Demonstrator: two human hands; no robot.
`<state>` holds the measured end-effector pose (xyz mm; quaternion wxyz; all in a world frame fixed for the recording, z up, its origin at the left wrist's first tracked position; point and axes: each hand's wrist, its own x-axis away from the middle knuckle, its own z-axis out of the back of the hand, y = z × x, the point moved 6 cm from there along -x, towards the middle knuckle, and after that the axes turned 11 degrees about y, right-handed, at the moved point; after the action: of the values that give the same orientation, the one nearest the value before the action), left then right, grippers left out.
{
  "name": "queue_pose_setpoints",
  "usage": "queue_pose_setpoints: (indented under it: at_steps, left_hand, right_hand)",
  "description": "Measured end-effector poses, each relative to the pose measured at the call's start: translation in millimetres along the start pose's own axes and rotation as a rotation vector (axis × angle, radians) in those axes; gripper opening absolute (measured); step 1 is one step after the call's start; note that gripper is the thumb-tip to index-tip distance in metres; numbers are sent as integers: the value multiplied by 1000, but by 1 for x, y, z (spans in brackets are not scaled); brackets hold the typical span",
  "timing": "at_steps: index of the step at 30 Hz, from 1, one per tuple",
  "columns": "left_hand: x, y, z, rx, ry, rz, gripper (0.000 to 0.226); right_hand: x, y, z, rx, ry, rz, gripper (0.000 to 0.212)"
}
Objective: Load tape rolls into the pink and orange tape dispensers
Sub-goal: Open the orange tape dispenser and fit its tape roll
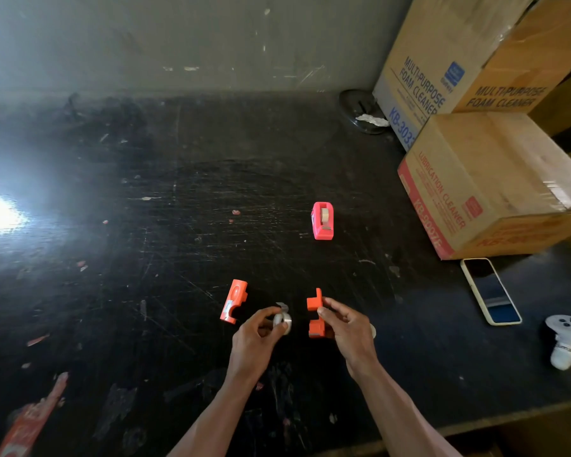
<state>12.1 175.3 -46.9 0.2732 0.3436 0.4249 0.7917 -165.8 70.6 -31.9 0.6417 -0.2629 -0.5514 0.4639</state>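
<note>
The left hand (261,328) has its grip clamped on a small roll of clear tape (282,322), thumb and fingertips pinching its rim just above the desk (178,225). The right hand (340,324) has its grip closed on one orange dispenser half (315,316), holding it upright beside the roll. The other orange half (234,301) lies flat to the left, apart from both hands. The pink dispenser (323,221) stands farther back with a roll already seated in it.

The roll is smooth, glossy and round, so it could slip from the pinch or roll away across the desk if released early. The orange halves look like hard moulded plastic with notched edges; if the roll sits crooked, they will probably not close. The desk is black, scratched and dusty, and grit could foul a loose sticky end.
</note>
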Motion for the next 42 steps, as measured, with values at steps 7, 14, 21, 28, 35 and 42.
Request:
queue_pose_setpoints:
  at_steps: [7,14,21,28,35,42]
  left_hand:
    - [-5,2,4,323,-3,159,30]
    - [-8,3,1,491,-50,239,29]
    - [-8,8,1,469,-93,207,29]
    - [-9,19,0,440,-128,169,31]
    - [-14,27,5,317,-97,87,35]
    - [-21,26,21,178,27,7,35]
  right_hand:
    - [6,-6,-7,-45,-50,-7,35]
    - [11,-9,-20,-41,-114,-30,28]
    - [13,-8,-30,-24,-163,-24,28]
    - [15,-8,-36,-28,-189,-5,29]
    - [16,-7,-40,-132,-231,-92,29]
    - [14,-2,-43,-302,-233,-250,28]
